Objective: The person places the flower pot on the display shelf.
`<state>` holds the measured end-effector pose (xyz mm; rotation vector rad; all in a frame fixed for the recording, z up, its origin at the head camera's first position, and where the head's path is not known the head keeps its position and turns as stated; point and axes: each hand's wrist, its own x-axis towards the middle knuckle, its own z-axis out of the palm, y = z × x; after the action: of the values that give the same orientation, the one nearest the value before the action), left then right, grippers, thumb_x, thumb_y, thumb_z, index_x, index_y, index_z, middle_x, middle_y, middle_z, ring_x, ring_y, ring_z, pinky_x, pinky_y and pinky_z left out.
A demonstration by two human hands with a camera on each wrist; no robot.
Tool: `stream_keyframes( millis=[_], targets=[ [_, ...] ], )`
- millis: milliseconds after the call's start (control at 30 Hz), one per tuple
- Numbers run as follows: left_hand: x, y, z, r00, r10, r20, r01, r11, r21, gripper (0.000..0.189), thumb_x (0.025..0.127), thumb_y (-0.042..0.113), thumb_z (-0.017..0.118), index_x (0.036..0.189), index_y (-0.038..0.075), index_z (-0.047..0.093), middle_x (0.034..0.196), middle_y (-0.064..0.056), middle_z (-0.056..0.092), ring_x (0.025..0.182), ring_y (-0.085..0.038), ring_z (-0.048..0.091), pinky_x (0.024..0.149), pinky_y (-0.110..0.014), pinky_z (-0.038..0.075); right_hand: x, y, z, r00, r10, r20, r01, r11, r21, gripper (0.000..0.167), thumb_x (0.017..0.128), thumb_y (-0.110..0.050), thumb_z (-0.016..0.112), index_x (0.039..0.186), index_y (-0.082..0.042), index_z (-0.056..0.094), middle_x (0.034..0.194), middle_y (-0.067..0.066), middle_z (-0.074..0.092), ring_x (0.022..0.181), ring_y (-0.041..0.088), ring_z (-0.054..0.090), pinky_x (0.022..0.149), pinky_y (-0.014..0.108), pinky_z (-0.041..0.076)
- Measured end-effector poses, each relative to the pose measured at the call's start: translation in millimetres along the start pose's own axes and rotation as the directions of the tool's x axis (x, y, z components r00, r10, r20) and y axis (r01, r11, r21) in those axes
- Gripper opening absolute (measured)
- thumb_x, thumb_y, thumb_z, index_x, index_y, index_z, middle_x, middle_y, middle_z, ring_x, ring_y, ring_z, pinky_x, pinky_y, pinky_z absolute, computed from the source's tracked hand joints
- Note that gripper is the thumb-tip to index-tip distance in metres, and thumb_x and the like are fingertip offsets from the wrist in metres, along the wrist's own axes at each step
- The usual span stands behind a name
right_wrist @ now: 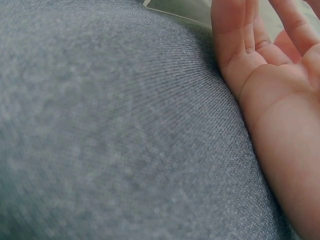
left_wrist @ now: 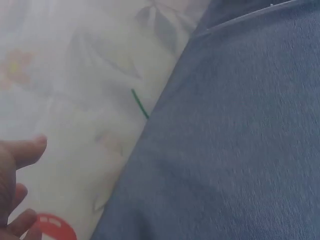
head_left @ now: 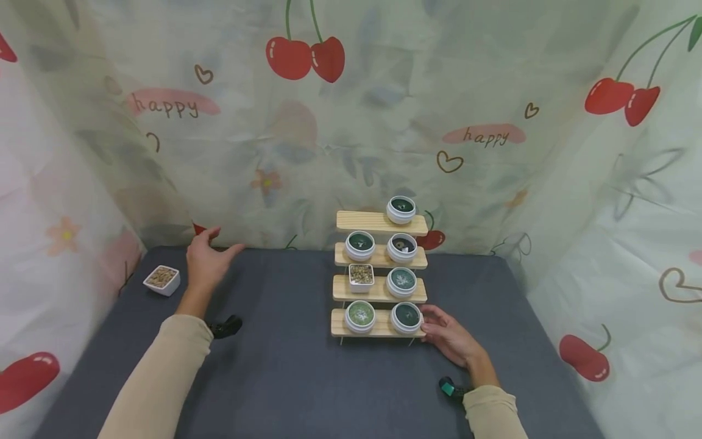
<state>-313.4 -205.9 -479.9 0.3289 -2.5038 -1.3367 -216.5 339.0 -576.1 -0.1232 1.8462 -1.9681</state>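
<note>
In the head view my left hand (head_left: 211, 259) is raised over the table's back left, thumb and fingers spread, holding nothing. Left of it stands a small square white dish (head_left: 162, 278) of tan pieces. My right hand (head_left: 446, 335) is low at the right end of a four-tier wooden display stand (head_left: 378, 221), fingertips right at the lowest shelf's end. Beside those fingertips sits a round white pot (head_left: 407, 317) with a dark green top. Several similar pots and a square white dish (head_left: 361, 277) of brownish bits stand on the shelves.
A dark grey cloth (head_left: 274, 366) covers the table. Cherry-printed curtains (head_left: 329, 140) hang along the back and both sides. In the right wrist view a clear panel (right_wrist: 180, 10) shows near the fingers.
</note>
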Motion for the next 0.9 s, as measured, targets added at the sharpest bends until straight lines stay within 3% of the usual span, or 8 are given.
stream_keyframes(
  millis=[267,567,900],
  targets=[
    [-9.5,-25.9,-26.3,0.995,-0.057,-0.077,0.057,0.998,-0.005,0.075,0.089,0.029,0.080,0.152,0.007,0.046,0.154,-0.023,0.046,0.145,-0.045,0.037,0.120,-0.062,0.028,-0.3,-1,1,1.000,0.003,0.000,-0.003,1.000,0.005,0.033,0.102,-0.009,0.059,0.129,-0.026,0.052,0.110,-0.008,0.068,0.096,0.009,0.063,0.085,0.028,0.054],
    [-15.4,-58.1,-53.8,0.980,-0.127,-0.150,0.130,0.991,0.011,0.080,0.089,0.029,0.080,0.156,0.008,0.041,0.155,-0.027,0.040,0.151,-0.046,0.023,0.124,-0.061,0.021,-1.1,0,-1,1.000,0.000,0.003,0.000,1.000,-0.003,0.032,0.103,-0.009,0.059,0.130,-0.026,0.052,0.110,-0.008,0.068,0.095,0.009,0.064,0.085,0.028,0.054],
    [-21.0,-95.3,-69.5,0.950,-0.190,-0.247,0.196,0.981,0.002,0.081,0.086,0.020,0.079,0.153,-0.002,0.039,0.154,-0.032,0.041,0.145,-0.050,0.033,0.124,-0.057,0.023,-0.9,-3,1,1.000,0.004,-0.009,-0.004,1.000,-0.002,0.033,0.102,-0.010,0.058,0.131,-0.024,0.051,0.112,-0.006,0.067,0.098,0.010,0.064,0.087,0.030,0.054]
  ],
)
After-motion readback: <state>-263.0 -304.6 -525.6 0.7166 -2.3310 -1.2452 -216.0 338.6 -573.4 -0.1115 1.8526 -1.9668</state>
